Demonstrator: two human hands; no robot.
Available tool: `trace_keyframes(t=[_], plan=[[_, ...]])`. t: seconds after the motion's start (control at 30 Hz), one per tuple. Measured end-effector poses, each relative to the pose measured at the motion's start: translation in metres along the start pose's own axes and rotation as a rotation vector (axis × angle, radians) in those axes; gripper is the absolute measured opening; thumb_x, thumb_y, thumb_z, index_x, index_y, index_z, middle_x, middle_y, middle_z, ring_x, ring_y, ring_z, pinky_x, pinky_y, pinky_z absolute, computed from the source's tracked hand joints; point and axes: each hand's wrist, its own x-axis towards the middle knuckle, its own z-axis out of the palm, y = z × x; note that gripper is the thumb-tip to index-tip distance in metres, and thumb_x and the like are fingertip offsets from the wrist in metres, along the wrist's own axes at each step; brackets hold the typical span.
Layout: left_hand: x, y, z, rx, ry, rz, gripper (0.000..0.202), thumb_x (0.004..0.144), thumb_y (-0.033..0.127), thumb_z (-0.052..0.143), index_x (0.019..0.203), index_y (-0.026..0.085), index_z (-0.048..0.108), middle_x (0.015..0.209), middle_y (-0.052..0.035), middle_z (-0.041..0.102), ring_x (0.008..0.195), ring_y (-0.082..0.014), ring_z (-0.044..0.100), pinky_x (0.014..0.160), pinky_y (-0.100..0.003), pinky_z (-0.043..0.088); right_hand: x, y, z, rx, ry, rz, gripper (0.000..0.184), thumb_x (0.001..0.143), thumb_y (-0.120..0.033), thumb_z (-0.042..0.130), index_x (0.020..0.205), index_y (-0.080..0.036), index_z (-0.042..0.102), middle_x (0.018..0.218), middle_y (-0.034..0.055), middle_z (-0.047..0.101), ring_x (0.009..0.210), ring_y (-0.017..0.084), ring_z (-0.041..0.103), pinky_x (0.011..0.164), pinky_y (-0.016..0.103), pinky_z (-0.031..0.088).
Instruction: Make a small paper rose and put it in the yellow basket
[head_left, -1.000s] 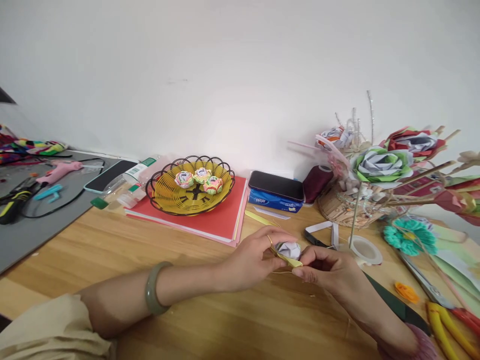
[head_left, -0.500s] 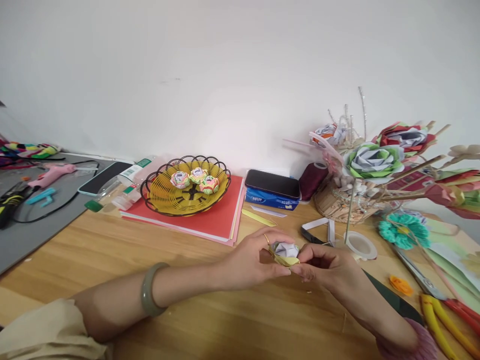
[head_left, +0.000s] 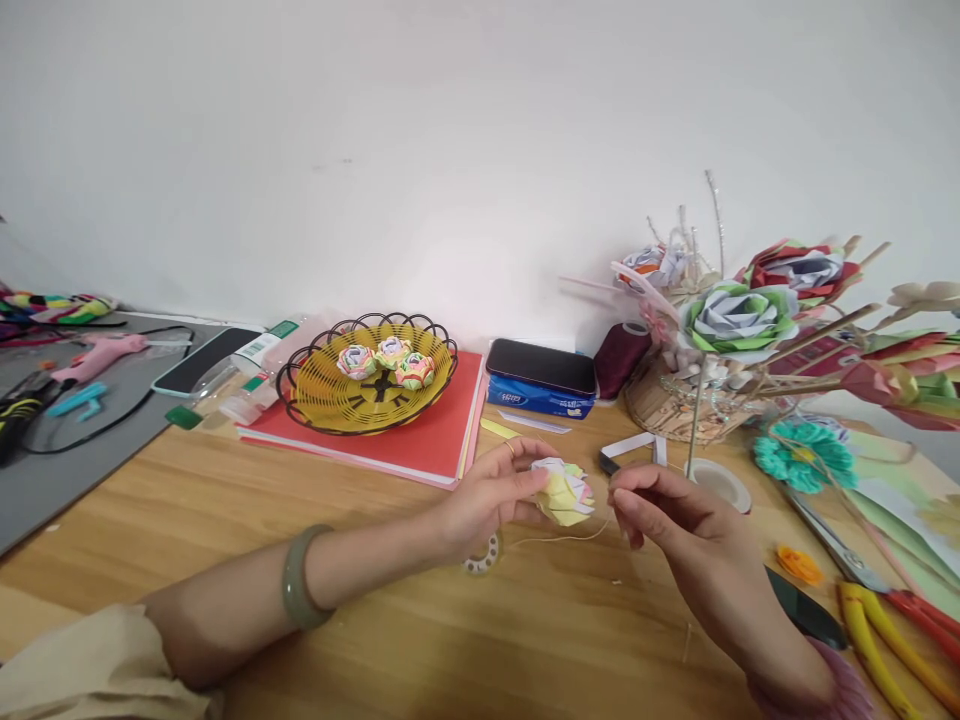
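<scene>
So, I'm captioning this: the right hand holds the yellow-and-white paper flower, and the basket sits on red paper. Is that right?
Wrong hand: in the head view, the left hand holds the paper flower. The basket does sit on red paper.

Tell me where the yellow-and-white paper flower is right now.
In the head view, the paper flower is right of and below centre, held in the left hand above the wooden table; the right hand is just to its right.
</scene>
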Motion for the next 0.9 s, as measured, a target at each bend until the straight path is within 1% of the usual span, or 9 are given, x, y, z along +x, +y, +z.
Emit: trace_keyframes(t=[0.03,0.1,0.2,0.3,0.4,0.5,0.67,0.77,0.9], plan=[[-0.001,0.000,0.000,-0.039,-0.017,-0.015,0.035,0.067,0.031,0.070,0.094,0.015,0.055,0.099,-0.0075,0.056,0.086,-0.0169,0.056,0.069,-0.029,0.047,0.000,0.001,0.000,-0.043,0.026,-0.076,0.017,0.077,-0.039,0.061,0.081,-0.023,0.059,0.070,-0.0015,0.056,0.059,0.012,0.052,0.054,0.022,0.045],[-0.002,0.001,0.001,-0.101,-0.052,-0.031,0.030,0.069,0.029,0.068,0.093,0.015,0.056,0.097,-0.0066,0.056,0.084,-0.0153,0.056,0.070,-0.028,0.047,-0.001,0.004,0.002,-0.185,0.039,-0.240,0.031,0.072,-0.036,0.066,0.099,-0.026,0.055,0.096,0.0030,0.057,0.082,0.017,0.056,0.069,0.028,0.050],[-0.004,0.001,0.002,-0.173,-0.103,-0.038,0.023,0.071,0.023,0.066,0.091,0.015,0.057,0.095,-0.0051,0.056,0.084,-0.0137,0.056,0.073,-0.027,0.047,-0.003,0.008,0.008,-0.427,-0.006,-0.423,0.052,0.071,-0.032,0.068,0.116,-0.026,0.044,0.116,0.0079,0.050,0.108,0.024,0.049,0.087,0.038,0.045],[-0.004,0.001,0.001,-0.201,-0.156,-0.057,0.029,0.069,0.019,0.067,0.096,0.016,0.057,0.094,-0.0051,0.057,0.085,-0.0141,0.057,0.073,-0.026,0.047,-0.005,0.008,0.010,-0.562,-0.027,-0.510,0.046,0.077,-0.023,0.059,0.119,-0.025,0.040,0.111,0.0084,0.055,0.104,0.024,0.053,0.087,0.041,0.045],[-0.003,0.002,-0.001,-0.185,-0.147,-0.092,0.037,0.070,0.021,0.067,0.105,0.018,0.054,0.097,-0.0061,0.059,0.086,-0.0157,0.058,0.071,-0.028,0.048,-0.006,0.007,0.008,-0.634,-0.022,-0.599,0.041,0.079,-0.018,0.054,0.118,-0.024,0.041,0.105,0.0088,0.059,0.099,0.024,0.056,0.083,0.041,0.047],[0.000,0.002,-0.002,-0.111,-0.147,-0.108,0.029,0.077,0.035,0.059,0.100,0.016,0.057,0.096,-0.0086,0.060,0.086,-0.0171,0.058,0.068,-0.030,0.049,-0.005,0.007,0.004,-0.699,0.004,-0.697,0.043,0.078,-0.015,0.056,0.118,-0.022,0.043,0.107,0.0110,0.058,0.102,0.025,0.054,0.083,0.042,0.046],[0.003,-0.003,-0.004,0.047,-0.139,-0.150,0.047,0.072,0.055,0.057,0.094,0.013,0.062,0.086,-0.0093,0.064,0.078,-0.0157,0.058,0.069,-0.029,0.047,-0.003,0.010,-0.002,-0.826,0.004,-0.836,0.045,0.073,-0.010,0.055,0.116,-0.020,0.047,0.109,0.0113,0.059,0.104,0.026,0.052,0.084,0.044,0.044],[0.002,-0.004,-0.005,0.070,-0.116,-0.166,0.047,0.067,0.053,0.064,0.090,0.012,0.064,0.081,-0.0079,0.064,0.073,-0.0135,0.058,0.069,-0.027,0.047,-0.002,0.010,-0.004,-0.862,-0.060,-0.857,0.049,0.073,-0.008,0.051,0.120,-0.023,0.047,0.113,0.0092,0.058,0.106,0.027,0.051,0.086,0.046,0.043],[0.001,0.000,-0.007,0.043,-0.182,-0.146,0.040,0.070,0.040,0.067,0.103,0.017,0.062,0.090,-0.0071,0.063,0.075,-0.0118,0.059,0.067,-0.024,0.047,-0.003,0.006,-0.003,-0.810,-0.076,-0.825,0.057,0.075,-0.004,0.047,0.127,-0.027,0.043,0.119,0.0079,0.056,0.110,0.025,0.050,0.089,0.046,0.043]])
